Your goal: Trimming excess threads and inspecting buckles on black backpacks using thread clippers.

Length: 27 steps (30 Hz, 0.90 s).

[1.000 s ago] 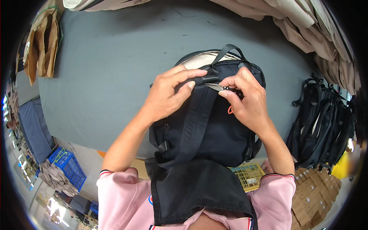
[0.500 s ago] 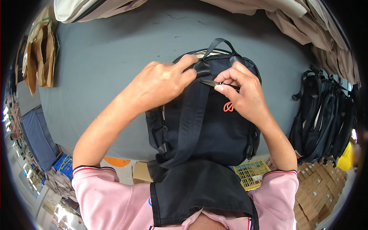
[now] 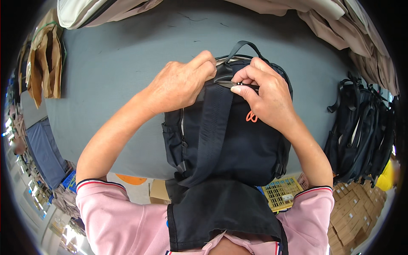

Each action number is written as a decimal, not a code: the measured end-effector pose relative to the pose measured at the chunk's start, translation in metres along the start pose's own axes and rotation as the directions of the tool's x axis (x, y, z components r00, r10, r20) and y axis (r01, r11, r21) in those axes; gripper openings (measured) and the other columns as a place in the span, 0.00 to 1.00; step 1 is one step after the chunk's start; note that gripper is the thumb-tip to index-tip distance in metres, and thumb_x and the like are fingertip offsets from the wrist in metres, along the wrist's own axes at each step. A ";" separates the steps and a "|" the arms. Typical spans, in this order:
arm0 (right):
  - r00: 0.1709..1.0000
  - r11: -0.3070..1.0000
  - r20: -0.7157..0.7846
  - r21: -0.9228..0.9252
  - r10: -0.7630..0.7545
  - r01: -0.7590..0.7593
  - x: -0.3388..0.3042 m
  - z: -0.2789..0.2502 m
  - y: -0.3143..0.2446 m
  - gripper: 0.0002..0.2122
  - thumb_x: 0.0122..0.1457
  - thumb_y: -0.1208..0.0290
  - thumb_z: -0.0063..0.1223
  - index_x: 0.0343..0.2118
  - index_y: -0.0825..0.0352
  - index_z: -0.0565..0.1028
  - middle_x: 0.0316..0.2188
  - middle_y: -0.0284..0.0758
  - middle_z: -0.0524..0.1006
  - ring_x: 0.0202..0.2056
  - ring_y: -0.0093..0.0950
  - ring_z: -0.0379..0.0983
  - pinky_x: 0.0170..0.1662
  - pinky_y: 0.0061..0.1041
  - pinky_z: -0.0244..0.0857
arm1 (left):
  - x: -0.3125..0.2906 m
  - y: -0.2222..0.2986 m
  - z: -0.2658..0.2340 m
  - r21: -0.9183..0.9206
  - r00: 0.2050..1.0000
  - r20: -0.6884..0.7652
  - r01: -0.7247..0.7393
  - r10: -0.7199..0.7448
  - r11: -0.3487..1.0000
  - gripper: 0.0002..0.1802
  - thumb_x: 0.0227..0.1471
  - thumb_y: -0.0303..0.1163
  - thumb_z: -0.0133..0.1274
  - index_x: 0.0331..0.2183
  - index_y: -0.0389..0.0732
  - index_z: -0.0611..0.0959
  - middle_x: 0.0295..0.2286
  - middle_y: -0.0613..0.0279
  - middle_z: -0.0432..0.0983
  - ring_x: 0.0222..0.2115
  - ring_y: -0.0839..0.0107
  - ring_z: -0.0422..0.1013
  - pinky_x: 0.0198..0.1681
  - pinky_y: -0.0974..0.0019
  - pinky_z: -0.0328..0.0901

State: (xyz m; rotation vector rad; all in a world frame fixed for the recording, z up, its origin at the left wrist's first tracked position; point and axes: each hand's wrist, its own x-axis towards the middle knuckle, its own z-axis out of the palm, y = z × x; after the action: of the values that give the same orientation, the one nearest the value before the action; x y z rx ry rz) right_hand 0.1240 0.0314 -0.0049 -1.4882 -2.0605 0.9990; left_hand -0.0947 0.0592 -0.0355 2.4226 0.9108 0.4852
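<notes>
A dark navy backpack [image 3: 250, 146] lies in front of me with its carry handle [image 3: 244, 43] at the far end. One wide shoulder strap [image 3: 211, 127] runs down its left part toward me. My left hand [image 3: 185, 80] is closed, pinching the backpack's fabric at the upper left, beside the strap's top. In my right hand [image 3: 268, 91] is a pair of thread snips [image 3: 226, 83], gripped between thumb and fingers. The blades point left and lie at the strap's upper end, just below the handle. An orange loop [image 3: 251, 116] shows under my right hand; what it is attached to is hidden.
The backpack rests on a grey padded table [image 3: 114, 72] with loose thread bits. Beige fabric pieces [image 3: 327, 21] lie along the far edge. More black backpacks [image 3: 361, 127] hang at the right, above stacked cartons [image 3: 355, 208]. A yellow basket [image 3: 282, 191] stands below the near edge.
My right hand has moved the snips slightly up and left, closer to the strap's top. My left hand's fingers have curled in tighter and shifted a little left.
</notes>
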 end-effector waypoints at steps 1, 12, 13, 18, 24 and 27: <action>1.000 0.999 0.017 -0.031 -0.010 0.010 0.001 -0.001 0.000 0.06 0.49 0.72 0.58 0.28 0.67 0.74 0.26 0.33 0.70 0.27 0.33 0.72 0.27 0.32 0.64 | -0.001 0.000 0.002 0.002 1.000 -0.001 0.004 -0.004 1.000 0.05 0.46 0.20 0.49 0.28 0.36 0.69 0.31 0.59 0.66 0.18 0.58 0.69 0.17 0.60 0.64; 0.992 0.993 0.036 0.028 -0.119 0.118 0.007 -0.008 0.000 0.09 0.45 0.75 0.62 0.29 0.66 0.73 0.26 0.32 0.68 0.25 0.30 0.69 0.27 0.29 0.63 | 0.001 0.007 0.004 -0.786 0.749 0.361 0.565 -0.556 0.251 0.09 0.56 0.31 0.51 0.35 0.36 0.80 0.32 0.68 0.76 0.33 0.82 0.69 0.38 0.76 0.64; 0.996 0.989 0.003 0.120 -0.084 0.083 0.006 -0.008 -0.002 0.10 0.44 0.76 0.63 0.30 0.66 0.74 0.25 0.31 0.67 0.24 0.28 0.67 0.27 0.28 0.62 | 0.001 0.007 0.003 -0.788 0.748 0.356 0.562 -0.560 0.250 0.09 0.56 0.31 0.51 0.35 0.36 0.80 0.32 0.68 0.76 0.33 0.82 0.69 0.38 0.76 0.64; 0.993 0.985 0.098 0.165 -0.062 0.045 0.013 -0.011 -0.013 0.12 0.41 0.84 0.62 0.30 0.68 0.75 0.22 0.26 0.58 0.24 0.19 0.55 0.28 0.19 0.55 | -0.003 0.017 -0.001 -0.810 0.659 0.570 0.551 -0.491 -0.200 0.09 0.53 0.27 0.53 0.37 0.34 0.80 0.35 0.62 0.77 0.36 0.77 0.71 0.43 0.73 0.66; 0.949 0.976 0.291 0.208 -0.117 0.056 0.026 -0.018 -0.015 0.10 0.44 0.82 0.62 0.30 0.68 0.76 0.21 0.29 0.62 0.25 0.22 0.57 0.28 0.22 0.55 | -0.008 0.040 0.001 -0.822 0.691 0.564 0.422 -0.451 -0.382 0.12 0.53 0.22 0.50 0.41 0.35 0.77 0.36 0.60 0.76 0.36 0.76 0.74 0.42 0.73 0.69; 0.915 0.965 0.363 0.245 -0.176 0.089 0.023 -0.027 -0.018 0.08 0.45 0.81 0.61 0.30 0.68 0.75 0.21 0.30 0.62 0.26 0.25 0.59 0.31 0.23 0.57 | -0.011 0.052 0.000 -0.797 0.683 0.586 0.392 -0.436 -0.459 0.13 0.52 0.19 0.49 0.42 0.35 0.75 0.37 0.59 0.76 0.38 0.74 0.74 0.44 0.72 0.69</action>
State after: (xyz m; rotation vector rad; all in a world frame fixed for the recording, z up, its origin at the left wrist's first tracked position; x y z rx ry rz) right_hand 0.1229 0.0578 0.0243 -1.0858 -2.1796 1.5067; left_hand -0.0757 0.0179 -0.0078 0.2866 0.8306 0.5410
